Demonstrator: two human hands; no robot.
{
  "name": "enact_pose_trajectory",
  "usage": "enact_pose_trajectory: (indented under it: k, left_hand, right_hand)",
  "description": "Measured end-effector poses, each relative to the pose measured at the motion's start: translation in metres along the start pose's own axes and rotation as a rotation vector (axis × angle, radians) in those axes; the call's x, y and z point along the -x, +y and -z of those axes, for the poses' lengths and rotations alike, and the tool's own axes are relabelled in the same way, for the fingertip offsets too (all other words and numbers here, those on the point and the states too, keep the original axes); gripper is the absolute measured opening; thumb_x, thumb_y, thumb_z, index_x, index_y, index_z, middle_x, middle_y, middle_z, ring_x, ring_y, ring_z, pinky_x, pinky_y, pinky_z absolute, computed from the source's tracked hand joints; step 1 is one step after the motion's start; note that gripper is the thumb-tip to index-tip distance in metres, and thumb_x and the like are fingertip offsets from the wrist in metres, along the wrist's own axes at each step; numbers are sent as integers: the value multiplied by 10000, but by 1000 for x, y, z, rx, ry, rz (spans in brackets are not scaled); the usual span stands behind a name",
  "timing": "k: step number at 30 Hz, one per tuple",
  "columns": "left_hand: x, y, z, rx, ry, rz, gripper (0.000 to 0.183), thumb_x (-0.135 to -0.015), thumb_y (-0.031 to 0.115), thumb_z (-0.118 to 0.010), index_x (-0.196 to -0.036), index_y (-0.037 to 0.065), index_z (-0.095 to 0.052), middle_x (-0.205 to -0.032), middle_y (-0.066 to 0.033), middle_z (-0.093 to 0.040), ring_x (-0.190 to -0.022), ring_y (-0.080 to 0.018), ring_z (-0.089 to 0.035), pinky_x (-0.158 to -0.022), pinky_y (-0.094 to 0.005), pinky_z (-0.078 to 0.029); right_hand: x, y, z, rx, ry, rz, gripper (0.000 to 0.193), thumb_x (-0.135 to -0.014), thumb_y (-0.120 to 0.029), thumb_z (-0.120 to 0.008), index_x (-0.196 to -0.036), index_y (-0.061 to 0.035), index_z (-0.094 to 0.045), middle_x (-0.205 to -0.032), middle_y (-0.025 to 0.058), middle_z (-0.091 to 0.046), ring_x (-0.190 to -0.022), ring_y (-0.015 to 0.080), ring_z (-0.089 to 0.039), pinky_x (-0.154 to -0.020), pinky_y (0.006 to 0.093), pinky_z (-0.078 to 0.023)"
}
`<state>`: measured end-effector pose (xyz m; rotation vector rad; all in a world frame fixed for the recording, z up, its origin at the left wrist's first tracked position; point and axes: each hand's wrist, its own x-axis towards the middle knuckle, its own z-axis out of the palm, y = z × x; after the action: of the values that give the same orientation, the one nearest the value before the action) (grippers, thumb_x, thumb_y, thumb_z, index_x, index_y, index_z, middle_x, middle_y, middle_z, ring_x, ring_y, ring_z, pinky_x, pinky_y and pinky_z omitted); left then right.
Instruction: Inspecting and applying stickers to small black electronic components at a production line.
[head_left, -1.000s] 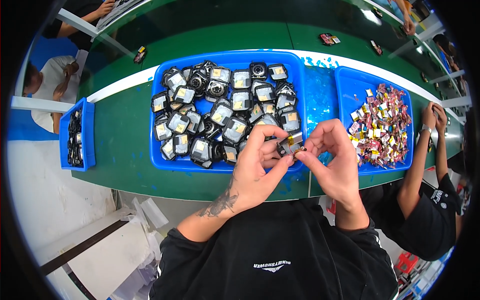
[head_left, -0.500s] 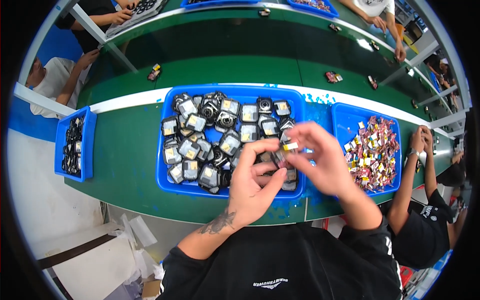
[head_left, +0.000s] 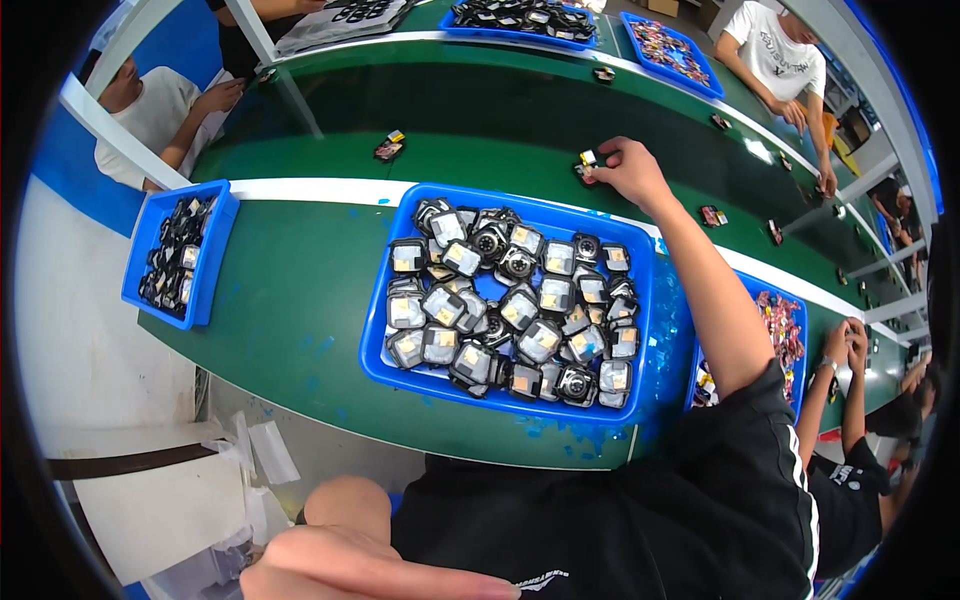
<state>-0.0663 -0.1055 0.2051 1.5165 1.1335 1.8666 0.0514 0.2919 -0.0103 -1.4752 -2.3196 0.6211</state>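
My right hand (head_left: 632,178) reaches over the white rail onto the dark green belt. Its fingertips grip a small black watch case (head_left: 584,172) with a pink and yellow-white part on it, down at the belt surface. My left hand (head_left: 345,562) is low by my body, cut off by the lower edge, with a finger stretched out and nothing visible in it. Between them, a large blue tray (head_left: 646,300) holds many black watch cases (head_left: 540,340), several showing round sensor backs, others pale square faces.
At right, partly behind my arm, a blue tray (head_left: 697,372) holds pink-and-yellow small parts (head_left: 782,325). Another blue tray (head_left: 222,245) with black pieces stands left. Assembled pieces (head_left: 390,146) lie along the belt (head_left: 480,120). White posts (head_left: 128,135) rise at the sides; co-workers sit around.
My hands have parted from above the middle tray. The right has carried the watch case out to the belt; the left has dropped toward my body. The view has shifted.
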Motion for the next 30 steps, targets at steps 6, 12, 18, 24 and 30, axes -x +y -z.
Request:
enact_pose_trajectory:
  k: [6,12,18,24,30]
  left_hand:
    - [-5,-41,17,7,39,-535,293,-1012,263,-381,-1242,149,-522,-1022,-11,-547,-780,-376,-623,-630,-465,-520]
    - [-15,-119,-3,-129,41,-390,326,-892,34,-526,-1198,-75,-498,-914,-215,-608,-684,-318,-638,-581,-354,-567]
    - [18,-166,-25,-39,58,347,399,-954,60,-527,-1334,-40,-455,-1177,-185,-590,-892,-204,-649,-689,-285,-570]
    - [19,-192,-54,495,49,734,465,-1057,268,-359,-1421,-21,-347,-1241,-198,-558,-942,-231,-630,-650,-331,-587]
    - [31,-196,-78,617,-45,982,331,-1024,154,-450,-1318,5,-420,-1101,-147,-627,-818,-199,-646,-552,-251,-514]
  right_hand:
    - [88,-48,18,128,-210,362,186,-782,-212,-713,-858,-42,-713,-862,164,-703,-800,329,-692,-738,405,-555]
    - [129,-33,15,485,-152,237,221,-760,-77,-680,-956,17,-647,-1052,210,-640,-918,333,-688,-724,428,-578]
    - [122,-46,0,246,-155,261,451,-746,-74,-711,-1159,20,-557,-1104,230,-631,-937,374,-670,-751,453,-560]
    - [189,-62,47,-107,236,487,238,-719,-73,-657,-908,-59,-512,-899,99,-589,-867,316,-626,-638,420,-533]
    - [247,-39,66,-328,-59,617,353,-727,-203,-769,-1040,-87,-655,-1044,93,-620,-985,277,-614,-807,392,-513]
